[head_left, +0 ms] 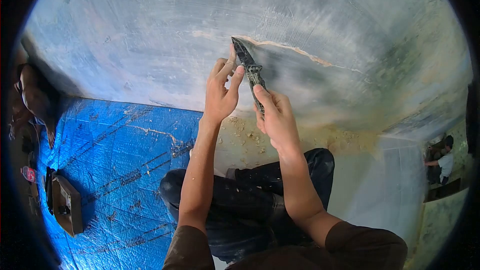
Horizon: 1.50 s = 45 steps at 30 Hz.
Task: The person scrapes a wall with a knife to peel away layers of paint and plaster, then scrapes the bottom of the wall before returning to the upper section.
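My right hand (276, 117) is closed around the patterned handle of a folding knife (254, 77), its dark blade out and pointing up and left. The knife's tip rests at the left end of a long crack (295, 50) in the grey plastered wall (165, 15). Beside the blade, my left hand (222, 90) has its index finger stretched along the blade near the tip. Its thumb stands apart near the base of the blade, and the other fingers are partly bent. Crumbs of plaster (250, 137) lie on the floor below the crack.
A blue tarp (125, 170) covers the floor to the left, with a cardboard box (67, 205) on it. Another person (35, 90) is at the far left edge, and a further person (444, 162) stands at the far right. My crossed legs (250, 190) are close to the wall.
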Each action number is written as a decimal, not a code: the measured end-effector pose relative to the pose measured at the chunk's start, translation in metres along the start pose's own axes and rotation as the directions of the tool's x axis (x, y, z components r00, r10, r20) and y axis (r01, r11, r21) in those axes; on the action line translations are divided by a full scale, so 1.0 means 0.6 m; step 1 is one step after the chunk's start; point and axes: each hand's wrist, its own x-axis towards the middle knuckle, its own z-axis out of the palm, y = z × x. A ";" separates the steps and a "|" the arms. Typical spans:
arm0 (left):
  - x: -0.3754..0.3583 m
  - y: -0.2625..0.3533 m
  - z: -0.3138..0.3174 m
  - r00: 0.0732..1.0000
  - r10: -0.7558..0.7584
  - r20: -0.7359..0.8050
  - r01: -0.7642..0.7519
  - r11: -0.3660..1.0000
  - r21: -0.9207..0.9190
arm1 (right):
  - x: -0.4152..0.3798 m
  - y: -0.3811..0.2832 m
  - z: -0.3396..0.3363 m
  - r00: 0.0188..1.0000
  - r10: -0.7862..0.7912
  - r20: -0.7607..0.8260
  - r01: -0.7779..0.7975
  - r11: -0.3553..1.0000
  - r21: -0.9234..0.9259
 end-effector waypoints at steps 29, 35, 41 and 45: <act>0.001 0.018 0.003 0.998 -0.053 0.016 0.054 0.998 -0.031 | 0.004 0.010 -0.007 0.998 -0.046 -0.044 0.045 0.999 -0.026; 0.000 0.024 0.005 0.998 -0.069 -0.007 0.069 0.998 -0.001 | 0.003 0.015 -0.008 0.997 -0.051 -0.050 0.049 0.997 -0.055; -0.007 0.004 0.031 0.997 -0.026 -0.074 0.020 0.996 -0.085 | 0.006 0.040 -0.025 0.989 -0.143 -0.031 0.135 0.973 -0.185; -0.010 -0.010 0.042 0.998 0.014 -0.062 -0.023 0.988 -0.156 | 0.010 0.053 -0.042 0.985 -0.172 -0.018 0.164 0.962 -0.218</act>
